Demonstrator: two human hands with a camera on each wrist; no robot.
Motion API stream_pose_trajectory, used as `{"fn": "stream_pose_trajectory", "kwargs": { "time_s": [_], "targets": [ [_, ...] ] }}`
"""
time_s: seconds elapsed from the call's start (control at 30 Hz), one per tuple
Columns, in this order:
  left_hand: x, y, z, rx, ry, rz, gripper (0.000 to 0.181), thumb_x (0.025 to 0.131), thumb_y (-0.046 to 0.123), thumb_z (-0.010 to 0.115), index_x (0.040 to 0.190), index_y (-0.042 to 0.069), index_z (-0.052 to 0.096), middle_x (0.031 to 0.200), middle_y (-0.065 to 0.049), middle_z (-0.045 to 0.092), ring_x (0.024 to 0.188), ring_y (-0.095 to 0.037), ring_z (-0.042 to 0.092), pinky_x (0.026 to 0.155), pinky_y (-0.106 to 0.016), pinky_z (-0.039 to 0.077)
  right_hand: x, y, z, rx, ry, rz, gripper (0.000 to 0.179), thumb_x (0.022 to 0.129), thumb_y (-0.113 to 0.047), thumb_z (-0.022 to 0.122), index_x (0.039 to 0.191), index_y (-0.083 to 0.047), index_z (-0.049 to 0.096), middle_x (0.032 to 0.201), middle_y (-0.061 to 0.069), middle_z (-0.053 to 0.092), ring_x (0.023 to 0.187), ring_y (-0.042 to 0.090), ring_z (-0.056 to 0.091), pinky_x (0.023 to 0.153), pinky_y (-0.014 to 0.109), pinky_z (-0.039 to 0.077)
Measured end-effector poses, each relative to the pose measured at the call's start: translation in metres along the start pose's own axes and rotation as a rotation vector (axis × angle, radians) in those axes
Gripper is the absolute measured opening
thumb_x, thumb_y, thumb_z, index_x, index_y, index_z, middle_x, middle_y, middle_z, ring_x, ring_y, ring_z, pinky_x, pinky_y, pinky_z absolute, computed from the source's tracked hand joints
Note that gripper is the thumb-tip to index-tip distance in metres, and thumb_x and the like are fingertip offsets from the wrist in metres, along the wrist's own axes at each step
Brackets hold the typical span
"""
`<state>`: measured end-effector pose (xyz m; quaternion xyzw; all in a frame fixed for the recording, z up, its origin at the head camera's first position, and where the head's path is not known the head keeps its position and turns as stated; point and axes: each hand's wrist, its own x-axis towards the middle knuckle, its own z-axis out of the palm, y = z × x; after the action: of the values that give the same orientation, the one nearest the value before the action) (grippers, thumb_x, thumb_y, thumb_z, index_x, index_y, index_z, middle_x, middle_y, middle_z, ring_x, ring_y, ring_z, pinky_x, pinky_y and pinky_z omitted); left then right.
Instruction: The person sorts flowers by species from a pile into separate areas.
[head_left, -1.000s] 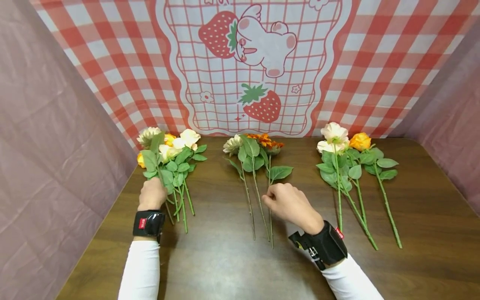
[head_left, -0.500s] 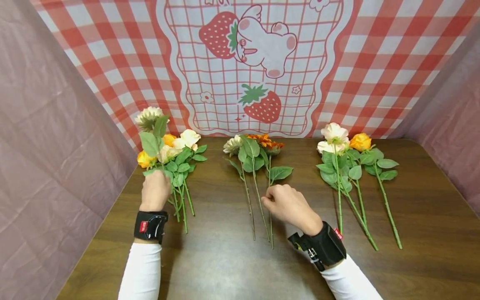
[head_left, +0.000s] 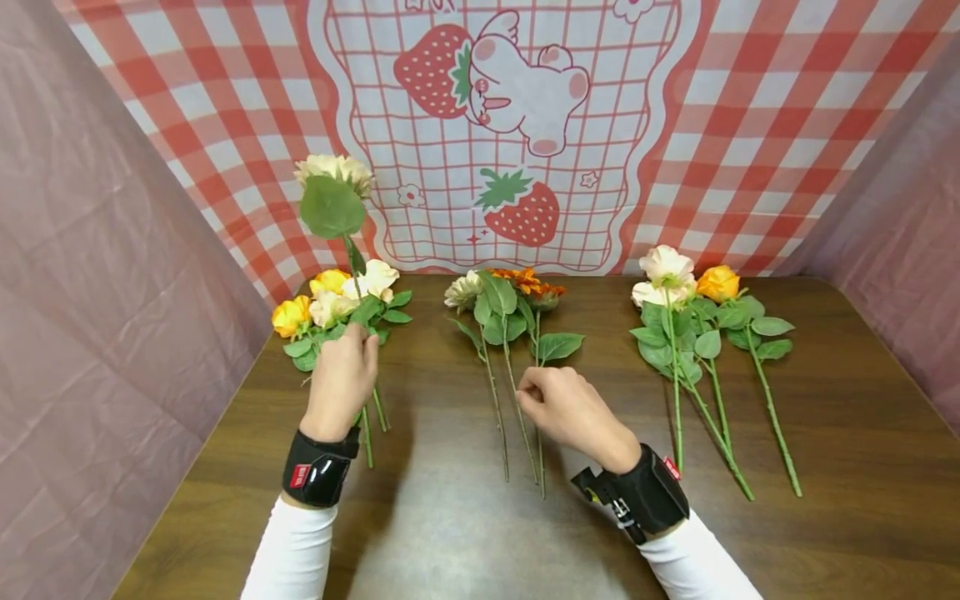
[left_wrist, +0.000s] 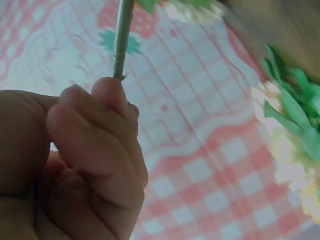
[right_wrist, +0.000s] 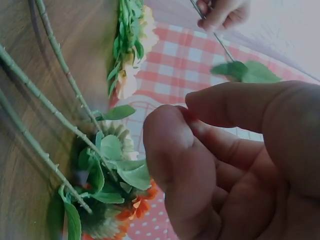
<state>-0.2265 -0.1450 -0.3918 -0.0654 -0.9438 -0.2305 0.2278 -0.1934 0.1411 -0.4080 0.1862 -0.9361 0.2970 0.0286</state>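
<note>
My left hand (head_left: 341,379) pinches the stem of a cream chrysanthemum-like flower (head_left: 337,173), lifted upright above the left bunch of roses (head_left: 330,308). A broad green leaf hangs below its bloom. In the left wrist view the stem (left_wrist: 122,40) rises from between thumb and curled fingers. My right hand (head_left: 570,412) hovers over the stems of the middle flowers, fingers loosely curled and holding nothing. Those are one cream flower (head_left: 463,290) and orange flowers (head_left: 525,282), lying on the table with their stems towards me.
Pale pink roses (head_left: 666,267) and an orange rose (head_left: 718,283) lie at the right of the brown wooden table (head_left: 450,533). A red-and-white checked cloth (head_left: 780,108) hangs along the back edge. Pinkish drapes (head_left: 97,250) flank both sides.
My left hand has lifted the cream flower out of the left bunch, upward and a little to the right. The right hand has stayed nearly still.
</note>
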Motion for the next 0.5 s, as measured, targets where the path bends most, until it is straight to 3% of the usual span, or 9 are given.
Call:
{"fn": "stream_pose_trajectory", "kwargs": {
  "time_s": [0.13,0.3,0.5],
  "targets": [
    [-0.006,0.019,0.002,-0.029,0.030,0.097,0.016,0.098,0.009,0.059,0.087,-0.003,0.057,0.064,-0.015,0.059,0.056,-0.034,0.060,0.050,-0.048,0.047,0.000,-0.001,0.000,0.055,0.030,-0.050,0.005,0.089,-0.008,0.066,0.087,-0.012,0.070,0.068,-0.008,0.056,0.058,0.005,0.047,0.053,0.024,0.041],
    [-0.015,0.043,0.003,-0.068,0.003,0.157,0.013,0.099,0.011,0.060,0.091,0.000,0.058,0.063,-0.010,0.057,0.055,-0.028,0.059,0.049,-0.044,0.046,0.000,-0.003,0.002,0.132,0.054,-0.109,0.005,0.088,-0.003,0.066,0.089,-0.007,0.070,0.072,-0.004,0.063,0.063,0.004,0.053,0.058,0.022,0.047],
    [-0.026,0.066,0.006,-0.114,-0.015,0.245,0.013,0.098,0.012,0.062,0.089,0.003,0.058,0.060,-0.003,0.052,0.053,-0.023,0.056,0.048,-0.041,0.044,0.000,-0.006,0.003,0.232,0.004,-0.155,0.006,0.090,-0.006,0.065,0.093,-0.006,0.071,0.076,-0.003,0.068,0.069,0.003,0.059,0.063,0.022,0.051]
  ]
}}
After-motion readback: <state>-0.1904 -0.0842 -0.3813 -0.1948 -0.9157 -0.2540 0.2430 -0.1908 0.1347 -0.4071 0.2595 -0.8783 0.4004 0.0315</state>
